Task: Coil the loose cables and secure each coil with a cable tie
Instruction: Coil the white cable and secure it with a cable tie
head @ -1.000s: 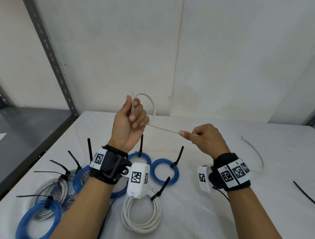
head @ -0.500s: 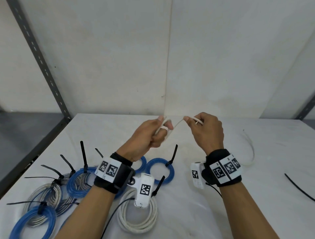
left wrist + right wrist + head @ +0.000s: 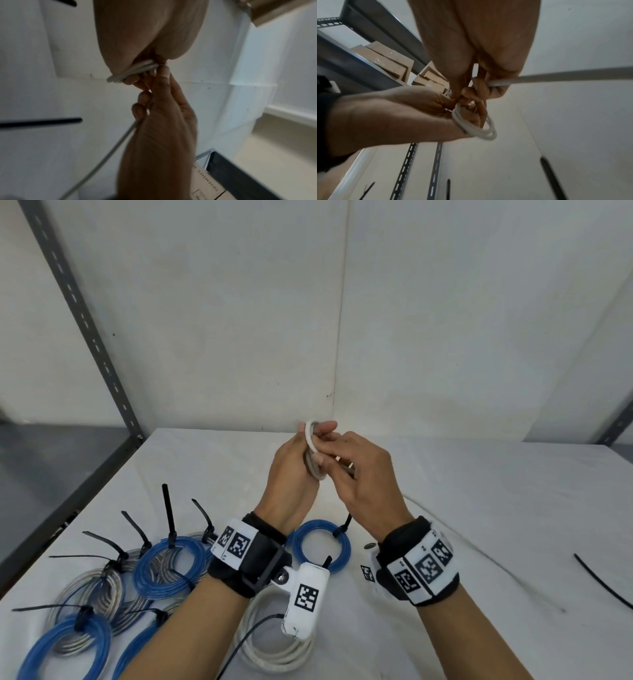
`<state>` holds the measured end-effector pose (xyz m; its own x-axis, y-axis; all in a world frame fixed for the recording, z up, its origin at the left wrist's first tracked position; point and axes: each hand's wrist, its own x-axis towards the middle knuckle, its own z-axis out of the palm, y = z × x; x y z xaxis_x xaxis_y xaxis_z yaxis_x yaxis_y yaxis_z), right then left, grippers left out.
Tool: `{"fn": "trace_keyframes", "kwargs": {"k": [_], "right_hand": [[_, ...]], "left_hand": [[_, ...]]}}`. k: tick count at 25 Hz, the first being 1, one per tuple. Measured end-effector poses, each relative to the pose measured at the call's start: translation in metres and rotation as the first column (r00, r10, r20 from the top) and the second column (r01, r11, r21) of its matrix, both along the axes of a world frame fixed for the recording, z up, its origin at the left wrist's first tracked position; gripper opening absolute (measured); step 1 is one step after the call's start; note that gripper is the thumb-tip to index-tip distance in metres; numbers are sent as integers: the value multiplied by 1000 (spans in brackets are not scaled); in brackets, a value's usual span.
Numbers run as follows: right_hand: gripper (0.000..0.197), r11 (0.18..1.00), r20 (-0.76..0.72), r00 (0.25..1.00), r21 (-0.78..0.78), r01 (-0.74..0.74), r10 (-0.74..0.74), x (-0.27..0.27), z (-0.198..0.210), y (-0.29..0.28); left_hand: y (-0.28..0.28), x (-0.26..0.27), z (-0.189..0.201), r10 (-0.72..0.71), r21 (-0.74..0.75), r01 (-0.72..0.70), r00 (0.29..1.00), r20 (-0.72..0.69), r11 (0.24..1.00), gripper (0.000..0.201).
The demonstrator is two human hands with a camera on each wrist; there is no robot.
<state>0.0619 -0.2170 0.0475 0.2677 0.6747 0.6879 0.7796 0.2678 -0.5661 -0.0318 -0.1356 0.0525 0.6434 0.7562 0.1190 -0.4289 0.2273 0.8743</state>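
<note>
Head view, surroundings: tied blue coils (image 3: pixel 161 570) and a white coil (image 3: pixel 274 648) lay on the table (image 3: pixel 496 491) near the wrists; loose black tie (image 3: pixel 603 582) at right.
White cable (image 3: pixel 311 440): small coil, above the table.
Hands: left hand (image 3: pixel 291 470) gripped the coil; right hand (image 3: pixel 363 474) pinched the cable's tail.

Small white cable (image 3: pixel 311 440) coil, tail trailing; loose black tie (image 3: pixel 603 582)

The white cable (image 3: pixel 311 440) has a smooth matt plastic jacket. Blue coils (image 3: pixel 320 544) look glossy, translucent plastic; black ties (image 3: pixel 603 583) matt plastic. The worktop (image 3: pixel 479 491) is matt white, the shelf upright (image 3: pixel 85 320) grey metal.
</note>
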Motion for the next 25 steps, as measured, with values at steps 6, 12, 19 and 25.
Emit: {"fn": "trace_keyframes", "kwargs": {"k": [6,12,19,25], "right_hand": [[6,998,-211,977,60,10,3,-9,-1,3],[20,989,-177,984,-147,-22,-4,14,10,-8],[47,902,-80,951,-350,253,-298,58,9,-18],[55,710,-2,794,-447,544,-608,75,11,-28]], "left_hand": [[-4,-4,12,-49,-272,124,963,266,954,46],[8,-13,20,96,-329,51,905,415,943,46],[7,-21,30,-50,-223,132,938,342,966,45],[-8,-13,16,-298,89,297,955,0,951,39]]}}
